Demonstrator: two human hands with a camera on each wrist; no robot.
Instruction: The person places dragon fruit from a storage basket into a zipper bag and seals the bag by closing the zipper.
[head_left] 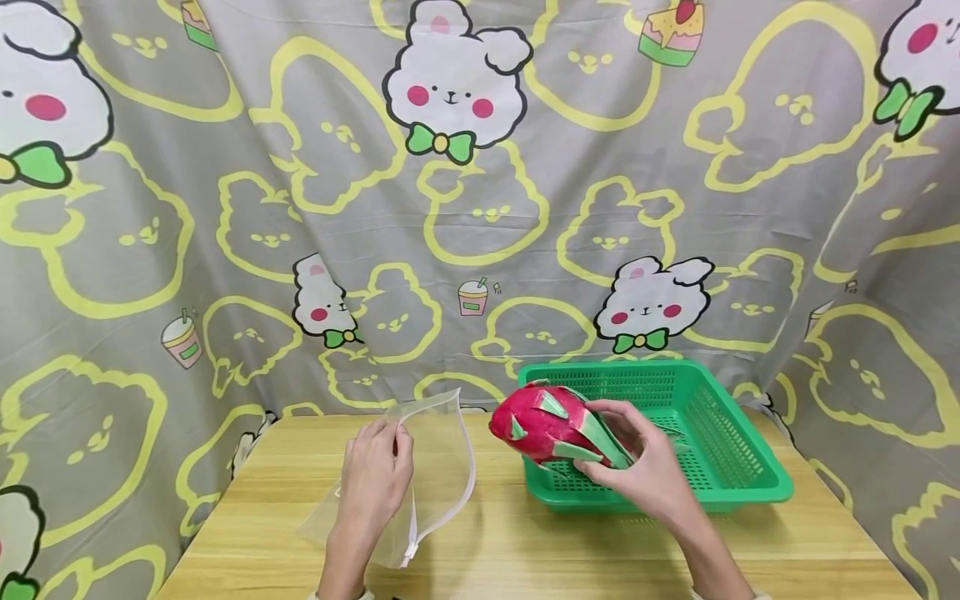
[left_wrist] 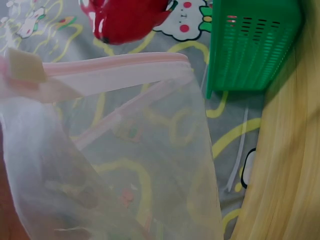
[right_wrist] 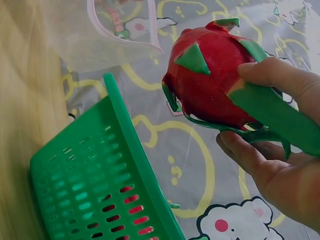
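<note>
A pinkish-red dragon fruit [head_left: 542,421] with green scales is in my right hand [head_left: 647,462], gripped at its leafy end between thumb and fingers. It is held above the left part of the green basket [head_left: 750,479], its blunt end pointing left. My left hand [head_left: 375,475] pinches one side of a clear zipper bag [head_left: 442,467]. The bag's mouth gapes towards the fruit, and a white slider [left_wrist: 26,66] sits on its zip edge. Fruit and bag are apart. In the right wrist view, the thumb presses on the red skin of the dragon fruit [right_wrist: 215,80].
The basket has slotted walls and stands at the right on a wooden table [head_left: 525,558]. Something red shows through its slots [right_wrist: 140,220] in the right wrist view. A grey curtain [head_left: 480,233] with cartoon animals hangs behind the table and at both sides.
</note>
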